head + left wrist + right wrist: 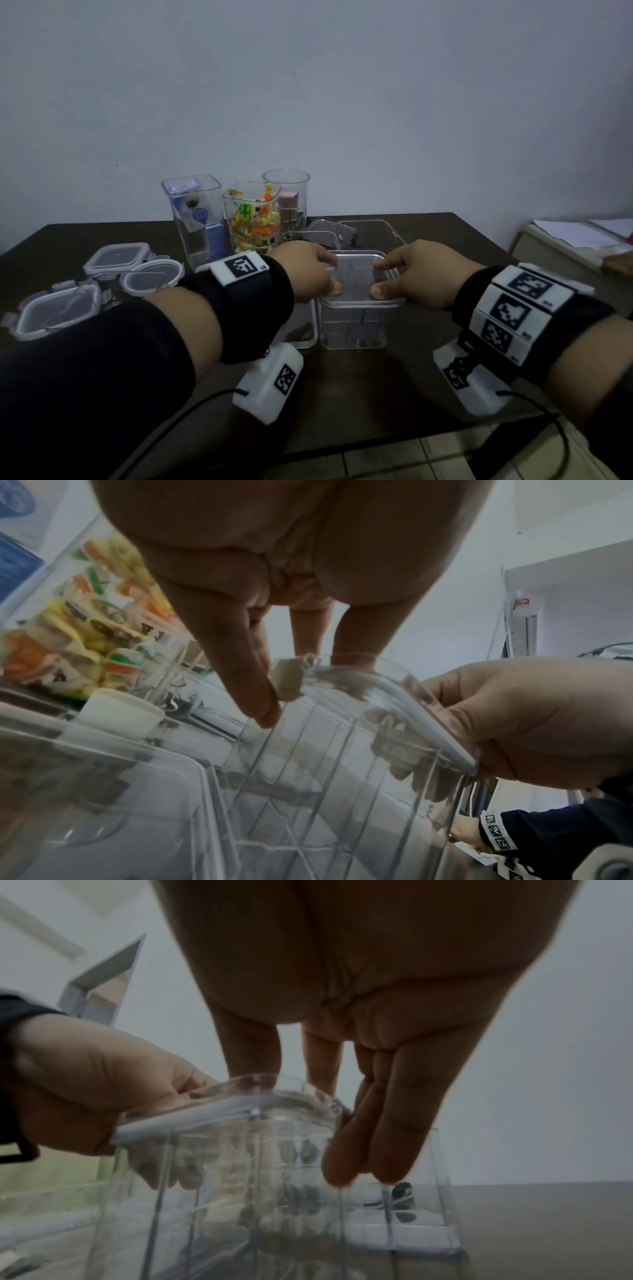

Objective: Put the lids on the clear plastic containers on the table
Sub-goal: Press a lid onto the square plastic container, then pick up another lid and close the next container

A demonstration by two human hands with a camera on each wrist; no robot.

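Both grips pinching the clear lid (356, 274) by its opposite edges, left hand (305, 270) and right hand (424, 270), atop the square container (354, 325) at mid-bench (394, 383); probably light, stiff, slippery, best held at the rim.

Under my fingers the lid (359, 274) is clear, hard plastic, smooth and glossy, with a whitish band along its rim. The container (356, 325) below it is the same glassy plastic, its walls catching pale streaks of light. The loose lids (54, 311) to my left look cloudier, a frosted, semi-matt plastic. The sweets (255, 222) in the tall jar (251, 216) wear shiny, crinkled wrappers. The surface (359, 394) is dark, wood-like and nearly matt. My sleeve (85, 377) and wristbands (253, 308) are black matt cloth; the wrist housings (267, 387) are smooth white plastic.
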